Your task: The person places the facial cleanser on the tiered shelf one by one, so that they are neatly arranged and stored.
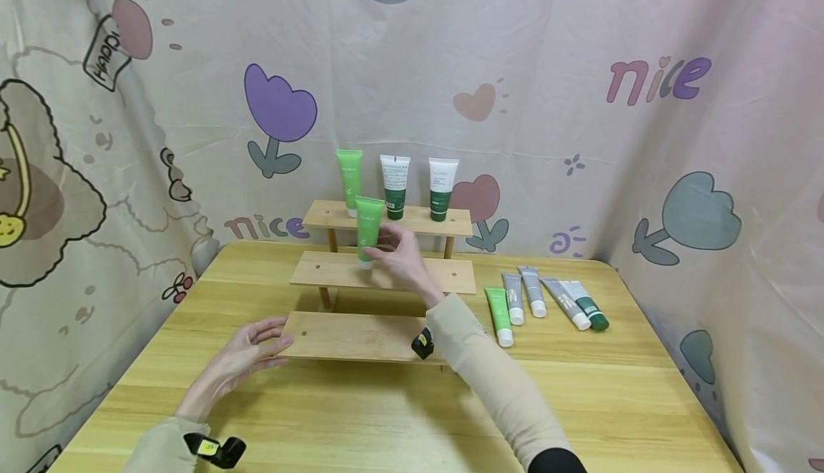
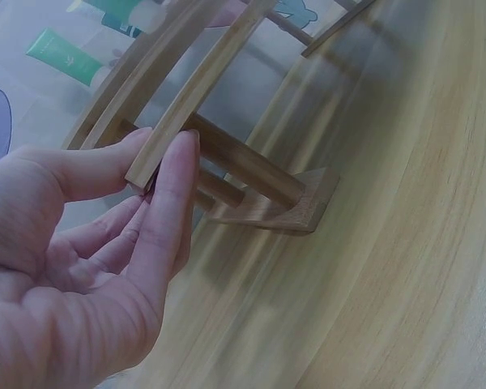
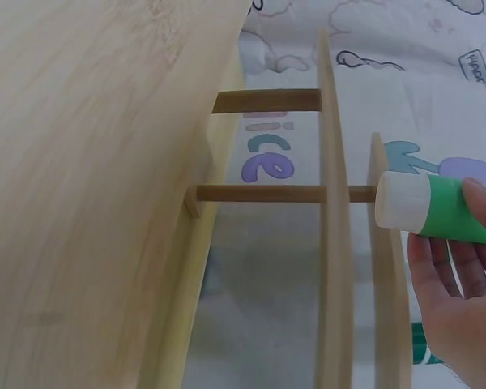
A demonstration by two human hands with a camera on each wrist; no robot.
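Observation:
My right hand (image 1: pixel 405 262) grips a green tube (image 1: pixel 369 222) with a white cap, upright with its cap down over the left half of the wooden stand's middle board (image 1: pixel 322 270). In the right wrist view the white cap (image 3: pixel 402 201) is close to the board edge. At the front, my left hand (image 1: pixel 247 348) pinches the left end of the lowest board (image 1: pixel 360 337), thumb and fingers on opposite faces in the left wrist view. On the top board (image 1: pixel 418 220) stand another green tube (image 1: pixel 350 176) and two white-and-dark-green tubes (image 1: pixel 395 179).
Right of the stand, several tubes lie on the wooden table (image 1: pixel 618 387): a green one (image 1: pixel 498 312), grey ones (image 1: pixel 513 298) and a white-and-dark-green one (image 1: pixel 584 305). A patterned cloth (image 1: pixel 534 44) hangs behind and at both sides.

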